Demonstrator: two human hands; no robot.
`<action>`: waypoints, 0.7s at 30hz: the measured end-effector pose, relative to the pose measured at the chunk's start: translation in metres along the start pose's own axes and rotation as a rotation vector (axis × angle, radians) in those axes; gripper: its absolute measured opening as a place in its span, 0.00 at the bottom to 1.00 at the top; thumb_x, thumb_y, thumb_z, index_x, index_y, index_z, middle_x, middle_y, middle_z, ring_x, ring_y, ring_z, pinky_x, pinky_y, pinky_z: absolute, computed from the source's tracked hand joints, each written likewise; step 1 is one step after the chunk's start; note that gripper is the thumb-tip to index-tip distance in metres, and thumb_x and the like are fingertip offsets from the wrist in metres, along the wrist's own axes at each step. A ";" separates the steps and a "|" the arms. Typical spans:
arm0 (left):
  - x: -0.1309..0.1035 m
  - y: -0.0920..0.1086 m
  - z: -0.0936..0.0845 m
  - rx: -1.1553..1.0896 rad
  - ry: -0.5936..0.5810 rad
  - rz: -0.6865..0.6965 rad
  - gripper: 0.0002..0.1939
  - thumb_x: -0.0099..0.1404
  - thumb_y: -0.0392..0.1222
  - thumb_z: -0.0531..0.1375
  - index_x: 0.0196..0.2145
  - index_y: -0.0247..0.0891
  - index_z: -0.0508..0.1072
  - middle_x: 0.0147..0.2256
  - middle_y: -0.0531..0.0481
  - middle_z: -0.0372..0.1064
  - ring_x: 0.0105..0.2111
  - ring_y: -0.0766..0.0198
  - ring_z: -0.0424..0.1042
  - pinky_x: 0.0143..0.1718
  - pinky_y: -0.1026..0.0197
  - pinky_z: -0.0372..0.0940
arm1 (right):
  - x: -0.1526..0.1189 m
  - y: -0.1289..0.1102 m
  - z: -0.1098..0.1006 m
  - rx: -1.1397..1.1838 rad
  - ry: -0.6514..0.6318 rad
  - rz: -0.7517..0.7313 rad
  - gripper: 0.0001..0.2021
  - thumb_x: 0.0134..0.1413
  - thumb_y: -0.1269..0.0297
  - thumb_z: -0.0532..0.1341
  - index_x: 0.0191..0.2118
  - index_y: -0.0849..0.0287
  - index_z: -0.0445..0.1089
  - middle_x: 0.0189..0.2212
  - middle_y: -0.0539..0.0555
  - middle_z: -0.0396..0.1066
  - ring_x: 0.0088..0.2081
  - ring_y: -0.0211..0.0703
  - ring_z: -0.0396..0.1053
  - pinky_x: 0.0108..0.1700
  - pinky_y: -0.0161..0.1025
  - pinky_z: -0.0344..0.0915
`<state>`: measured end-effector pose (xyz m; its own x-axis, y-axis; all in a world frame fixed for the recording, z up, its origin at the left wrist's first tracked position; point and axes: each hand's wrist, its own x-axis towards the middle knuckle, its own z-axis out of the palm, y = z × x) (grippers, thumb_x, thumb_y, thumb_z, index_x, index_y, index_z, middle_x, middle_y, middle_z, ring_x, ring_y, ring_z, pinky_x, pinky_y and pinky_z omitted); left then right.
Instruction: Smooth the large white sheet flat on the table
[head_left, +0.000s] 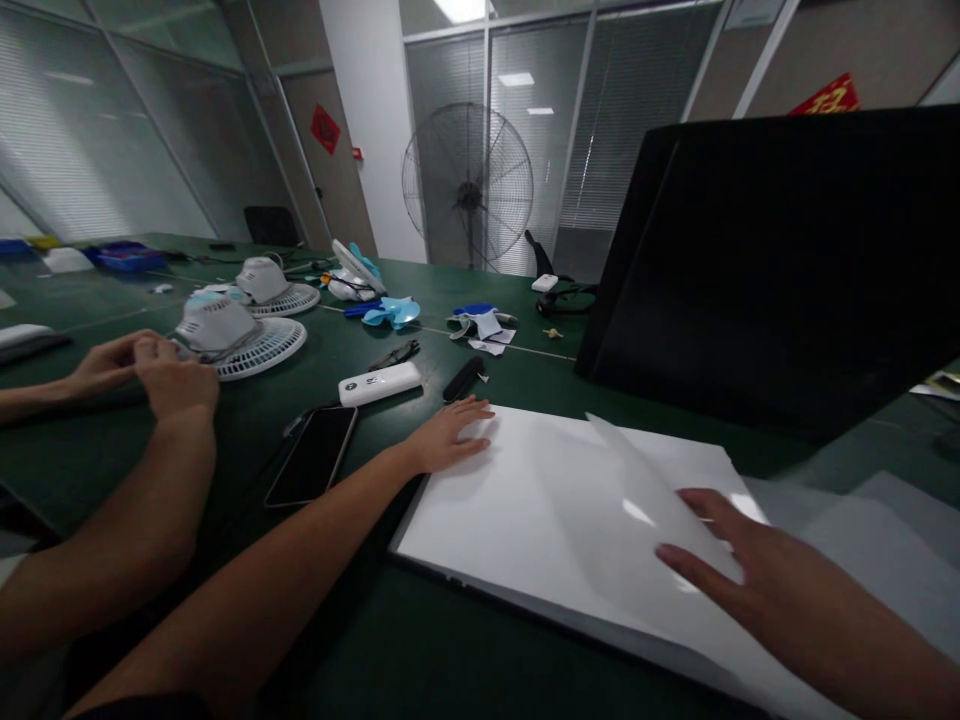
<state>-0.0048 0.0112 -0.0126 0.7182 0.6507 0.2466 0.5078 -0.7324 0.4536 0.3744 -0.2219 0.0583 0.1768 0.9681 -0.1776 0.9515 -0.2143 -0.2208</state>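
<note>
Green tabletop (420, 640) carries a white sheet stack (525, 500) between both hands. Left hand (450, 435), arm stretched forward, lies flat and open on the stack's far-left corner. Right hand (731, 560), fingers spread, seems to lift a thin, curling sheet (637, 490) just beyond its fingertips. A co-worker's clasped hands (150, 370) rest well left.

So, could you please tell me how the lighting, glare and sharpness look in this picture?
Head view: dim overall; ceiling lights glow through the glass wall; the white sheet shows bright glare near the right hand; the left hand is fairly sharp; a co-worker's hands look slightly blurred; wide-angle bending at the edges.
</note>
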 end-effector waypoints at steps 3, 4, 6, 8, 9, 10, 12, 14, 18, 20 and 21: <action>0.000 -0.005 0.003 -0.032 0.015 -0.001 0.33 0.71 0.56 0.59 0.67 0.37 0.64 0.69 0.37 0.58 0.71 0.44 0.53 0.71 0.40 0.50 | 0.005 -0.075 0.004 -0.093 -0.134 -0.144 0.35 0.67 0.37 0.53 0.69 0.56 0.61 0.63 0.57 0.63 0.58 0.58 0.67 0.64 0.59 0.64; -0.001 -0.007 0.003 -0.041 0.009 0.000 0.34 0.70 0.55 0.60 0.67 0.37 0.62 0.69 0.37 0.57 0.71 0.43 0.52 0.71 0.39 0.49 | 0.006 -0.097 0.006 -0.128 -0.142 -0.184 0.35 0.68 0.38 0.54 0.69 0.58 0.62 0.63 0.58 0.63 0.59 0.58 0.66 0.64 0.59 0.63; -0.001 -0.009 0.003 -0.054 -0.018 0.002 0.35 0.69 0.52 0.61 0.69 0.38 0.60 0.70 0.36 0.55 0.72 0.43 0.51 0.71 0.38 0.46 | 0.009 -0.130 0.009 -0.165 -0.144 -0.233 0.36 0.70 0.38 0.52 0.70 0.62 0.61 0.63 0.61 0.62 0.60 0.58 0.64 0.65 0.58 0.62; -0.003 -0.009 0.001 -0.063 -0.042 0.001 0.36 0.69 0.50 0.61 0.70 0.37 0.57 0.71 0.36 0.53 0.72 0.43 0.50 0.72 0.37 0.43 | 0.011 -0.152 0.012 -0.150 -0.151 -0.260 0.39 0.71 0.37 0.50 0.72 0.66 0.56 0.66 0.62 0.57 0.65 0.57 0.59 0.69 0.57 0.57; -0.003 -0.010 -0.001 -0.068 -0.049 0.000 0.37 0.69 0.49 0.61 0.71 0.37 0.56 0.71 0.36 0.52 0.72 0.43 0.50 0.72 0.37 0.42 | 0.012 -0.158 0.014 -0.118 -0.162 -0.277 0.40 0.72 0.36 0.49 0.73 0.66 0.53 0.68 0.61 0.52 0.68 0.55 0.55 0.71 0.55 0.54; -0.004 -0.010 -0.002 -0.076 -0.057 0.000 0.38 0.69 0.49 0.61 0.71 0.38 0.56 0.71 0.36 0.51 0.72 0.43 0.51 0.72 0.37 0.42 | 0.013 -0.162 0.015 -0.076 -0.179 -0.302 0.40 0.72 0.36 0.48 0.75 0.64 0.49 0.70 0.58 0.47 0.70 0.52 0.50 0.72 0.52 0.50; -0.005 -0.010 -0.004 -0.095 -0.070 0.003 0.37 0.70 0.50 0.60 0.71 0.40 0.55 0.72 0.39 0.51 0.72 0.45 0.51 0.73 0.38 0.40 | 0.014 -0.163 0.017 -0.002 -0.202 -0.348 0.39 0.72 0.36 0.48 0.76 0.57 0.44 0.73 0.50 0.39 0.72 0.47 0.43 0.74 0.50 0.46; -0.005 -0.009 -0.005 -0.110 -0.080 0.005 0.34 0.72 0.50 0.58 0.71 0.40 0.55 0.72 0.40 0.51 0.72 0.48 0.51 0.73 0.40 0.39 | 0.015 -0.152 0.019 0.003 -0.181 -0.373 0.37 0.72 0.38 0.49 0.76 0.52 0.44 0.73 0.45 0.34 0.72 0.46 0.41 0.74 0.51 0.46; -0.003 -0.005 -0.004 -0.089 -0.050 -0.012 0.32 0.74 0.52 0.54 0.70 0.38 0.57 0.70 0.39 0.55 0.70 0.48 0.55 0.73 0.40 0.41 | 0.019 -0.081 0.033 -0.108 0.000 -0.404 0.32 0.69 0.41 0.51 0.72 0.51 0.59 0.72 0.47 0.38 0.71 0.55 0.47 0.71 0.61 0.51; -0.003 -0.001 -0.004 -0.060 -0.032 -0.031 0.35 0.73 0.56 0.57 0.70 0.37 0.58 0.70 0.37 0.56 0.70 0.46 0.57 0.73 0.40 0.42 | 0.025 -0.021 0.046 -0.114 0.148 -0.411 0.30 0.68 0.37 0.50 0.67 0.45 0.67 0.70 0.48 0.48 0.68 0.59 0.55 0.67 0.67 0.57; -0.002 0.002 -0.005 -0.049 -0.026 -0.040 0.36 0.71 0.58 0.58 0.69 0.38 0.59 0.69 0.37 0.57 0.69 0.46 0.57 0.72 0.40 0.43 | 0.028 0.012 0.053 -0.111 0.227 -0.420 0.29 0.68 0.35 0.50 0.64 0.42 0.69 0.68 0.48 0.55 0.65 0.60 0.59 0.64 0.70 0.60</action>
<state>-0.0079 0.0094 -0.0085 0.7106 0.6730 0.2054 0.5126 -0.6951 0.5040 0.3780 -0.2038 0.0000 -0.1897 0.9743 0.1215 0.9712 0.2044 -0.1227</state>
